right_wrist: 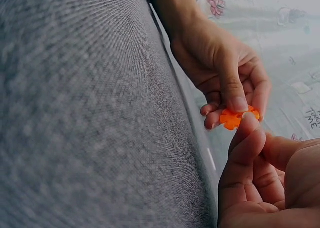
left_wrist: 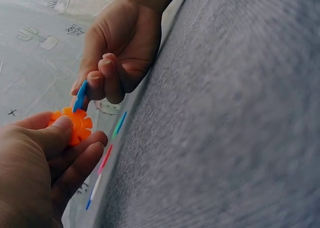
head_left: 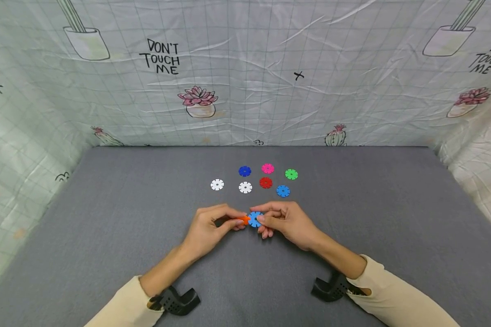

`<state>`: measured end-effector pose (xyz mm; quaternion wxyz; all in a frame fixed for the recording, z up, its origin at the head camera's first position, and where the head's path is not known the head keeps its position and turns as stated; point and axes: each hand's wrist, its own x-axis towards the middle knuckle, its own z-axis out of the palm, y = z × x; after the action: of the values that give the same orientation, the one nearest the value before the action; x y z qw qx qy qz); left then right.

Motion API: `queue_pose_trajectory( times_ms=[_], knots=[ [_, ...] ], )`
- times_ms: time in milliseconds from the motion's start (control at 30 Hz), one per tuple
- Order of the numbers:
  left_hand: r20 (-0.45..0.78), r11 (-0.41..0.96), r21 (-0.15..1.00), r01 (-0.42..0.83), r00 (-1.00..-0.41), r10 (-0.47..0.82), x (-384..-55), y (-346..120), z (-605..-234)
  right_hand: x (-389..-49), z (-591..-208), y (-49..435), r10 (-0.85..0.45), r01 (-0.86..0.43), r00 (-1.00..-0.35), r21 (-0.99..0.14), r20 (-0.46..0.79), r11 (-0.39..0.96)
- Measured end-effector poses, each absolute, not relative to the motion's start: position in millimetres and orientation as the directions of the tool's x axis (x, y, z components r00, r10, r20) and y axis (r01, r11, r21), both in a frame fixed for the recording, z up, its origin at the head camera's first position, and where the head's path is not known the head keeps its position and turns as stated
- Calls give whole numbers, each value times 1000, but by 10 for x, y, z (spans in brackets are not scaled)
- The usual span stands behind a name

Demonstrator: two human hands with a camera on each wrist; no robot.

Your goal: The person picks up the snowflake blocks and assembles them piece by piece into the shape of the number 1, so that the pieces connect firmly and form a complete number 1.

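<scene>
My left hand point(head_left: 206, 227) pinches an orange notched disc point(left_wrist: 75, 124) between thumb and fingers. Opposite it, my right hand point(head_left: 288, 221) pinches a light blue notched disc point(head_left: 254, 219) by its side. The two discs meet edge to edge above the table, the blue one turned across the orange one at its notched rim in the left wrist view. From the right wrist view, the orange disc point(right_wrist: 234, 119) shows beneath the left thumb, while the right fingertips hide the blue disc.
Beyond the hands, several loose notched discs lie flat on the grey table point(head_left: 127, 204): two white, with one white disc point(head_left: 217, 185) leftmost, a dark blue disc point(head_left: 244, 171), a pink disc point(head_left: 268, 168), a red disc point(head_left: 265, 182), a green disc point(head_left: 291, 174) and a blue disc point(head_left: 283, 191).
</scene>
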<state>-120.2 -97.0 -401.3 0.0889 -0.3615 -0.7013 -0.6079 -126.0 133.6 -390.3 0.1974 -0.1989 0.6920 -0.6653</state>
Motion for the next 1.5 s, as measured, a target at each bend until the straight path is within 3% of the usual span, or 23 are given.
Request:
queue_pose_trajectory(
  times_ms=[233,833,1233,1500],
  knots=[
    [576,-39,791,610,-723,382,-1099,-925,-3855,-1250,-3903,1345,-550,-4,-835,-1000,-10,23],
    [611,-59,762,645,-686,395,-1160,-933,-4028,-1245,-3886,1336,-570,28,-821,-1000,-30,12],
    [594,153,731,665,-731,336,-1182,-940,-4067,-1288,-3823,1363,-542,27,-838,-996,-67,82],
    [603,162,721,674,-724,335,-1112,-913,-3906,-1300,-3793,1386,-530,57,-843,-995,-92,82]
  ],
)
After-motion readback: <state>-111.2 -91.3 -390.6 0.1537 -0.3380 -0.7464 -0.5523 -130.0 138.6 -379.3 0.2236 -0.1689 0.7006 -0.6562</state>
